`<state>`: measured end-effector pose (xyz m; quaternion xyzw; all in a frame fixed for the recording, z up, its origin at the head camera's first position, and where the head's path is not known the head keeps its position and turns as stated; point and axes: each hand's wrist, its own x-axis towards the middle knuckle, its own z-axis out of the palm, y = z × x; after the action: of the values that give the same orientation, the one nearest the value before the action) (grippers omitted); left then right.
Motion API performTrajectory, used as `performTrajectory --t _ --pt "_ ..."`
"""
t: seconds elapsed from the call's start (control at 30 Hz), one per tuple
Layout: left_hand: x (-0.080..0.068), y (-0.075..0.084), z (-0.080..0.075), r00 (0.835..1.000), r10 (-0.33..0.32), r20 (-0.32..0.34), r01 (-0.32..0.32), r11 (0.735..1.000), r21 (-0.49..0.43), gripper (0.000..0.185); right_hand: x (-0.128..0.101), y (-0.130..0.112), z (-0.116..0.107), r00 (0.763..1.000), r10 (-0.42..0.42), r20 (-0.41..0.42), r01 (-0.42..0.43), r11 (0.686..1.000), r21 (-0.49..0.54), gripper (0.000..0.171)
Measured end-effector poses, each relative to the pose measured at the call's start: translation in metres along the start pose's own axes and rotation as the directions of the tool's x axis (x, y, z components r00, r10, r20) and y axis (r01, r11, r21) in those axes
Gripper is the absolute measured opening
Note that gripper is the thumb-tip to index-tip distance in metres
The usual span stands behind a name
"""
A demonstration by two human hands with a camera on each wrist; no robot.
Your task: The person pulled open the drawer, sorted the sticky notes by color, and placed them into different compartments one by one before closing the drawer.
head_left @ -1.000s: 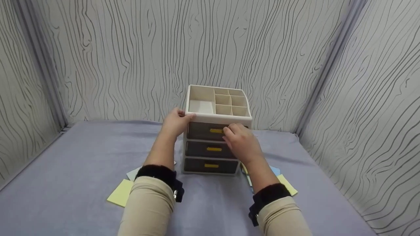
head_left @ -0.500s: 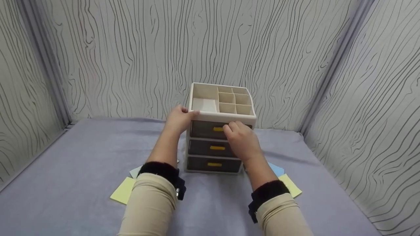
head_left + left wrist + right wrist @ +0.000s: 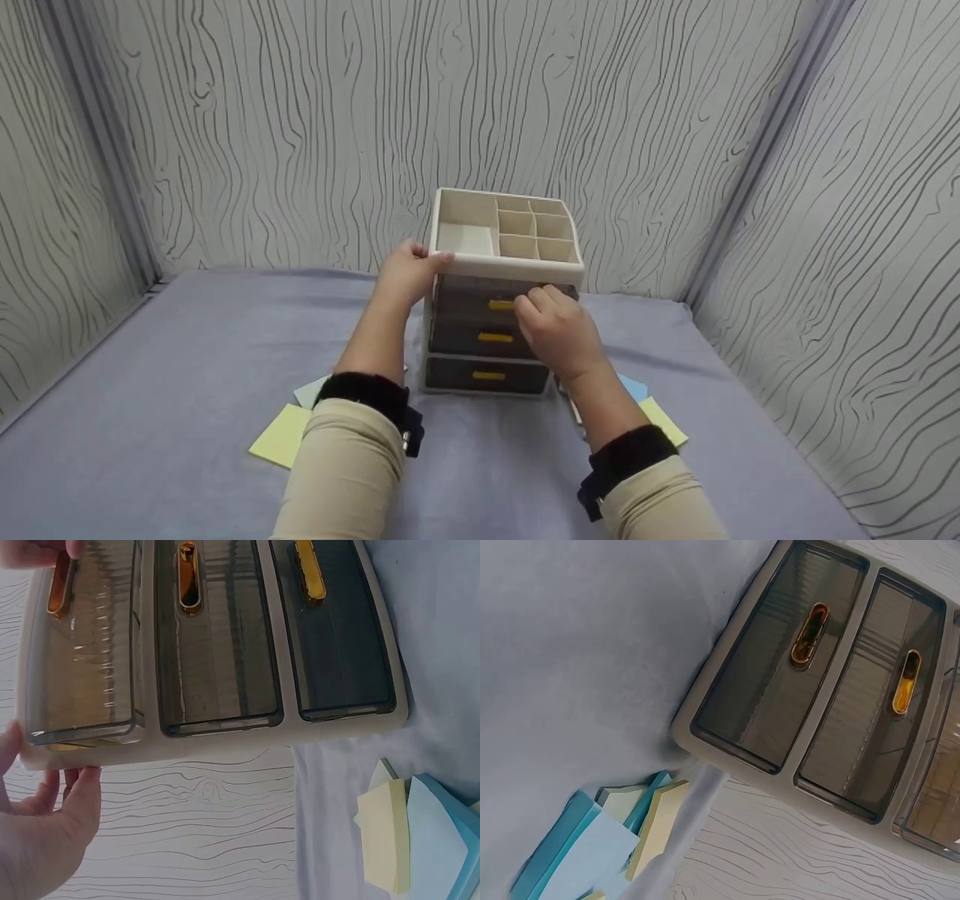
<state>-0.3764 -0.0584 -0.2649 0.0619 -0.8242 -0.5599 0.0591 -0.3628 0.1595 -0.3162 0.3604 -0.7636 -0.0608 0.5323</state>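
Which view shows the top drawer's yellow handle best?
The head view: the top drawer's handle faces the camera, with the right hand at it and the left hand gripping the organizer. The left wrist view catches it at the frame edge, partly under a fingertip. The right wrist view shows only the two lower handles.

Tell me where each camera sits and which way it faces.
Head: worn high, looking forward and down at the drawer organizer; both forearms, left hand and right hand show.
Left wrist: beside the organizer's left side, facing its drawer fronts and sticky notes; left hand's fingers show.
Right wrist: low at the right, facing the lower drawers; no hand shows.
Shared: both wrist views show the middle drawer's yellow handle.
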Motion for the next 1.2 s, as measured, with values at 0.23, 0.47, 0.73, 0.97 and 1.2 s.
performTrajectory --t 0.23,0.47,0.73,0.97,1.2 --pt "0.0 -0.002 -0.001 1.0 0.01 0.003 -0.01 1.0 0.01 0.039 -0.002 -0.008 -0.012 1.0 -0.008 -0.003 0.008 0.999 0.039 0.008" --pt "-0.003 -0.001 -0.006 1.0 -0.002 0.022 0.001 0.999 0.04 0.042 -0.008 -0.014 -0.021 0.999 0.012 -0.032 -0.009 0.996 0.084 0.008" --pt "-0.002 0.002 -0.006 0.999 0.006 0.05 -0.009 0.998 0.056 0.042 -0.014 -0.017 -0.035 0.997 -0.012 -0.073 0.019 0.995 0.096 0.008" --pt "-0.001 0.002 -0.006 0.999 0.019 0.043 -0.023 0.997 0.079 0.042 -0.01 -0.023 -0.045 0.996 -0.049 -0.078 0.057 0.993 0.104 0.006" --pt "-0.002 0.0 -0.007 0.998 0.024 0.054 -0.028 0.996 0.082 0.042 -0.015 -0.026 -0.051 0.995 -0.066 -0.07 0.073 0.992 0.106 0.011"
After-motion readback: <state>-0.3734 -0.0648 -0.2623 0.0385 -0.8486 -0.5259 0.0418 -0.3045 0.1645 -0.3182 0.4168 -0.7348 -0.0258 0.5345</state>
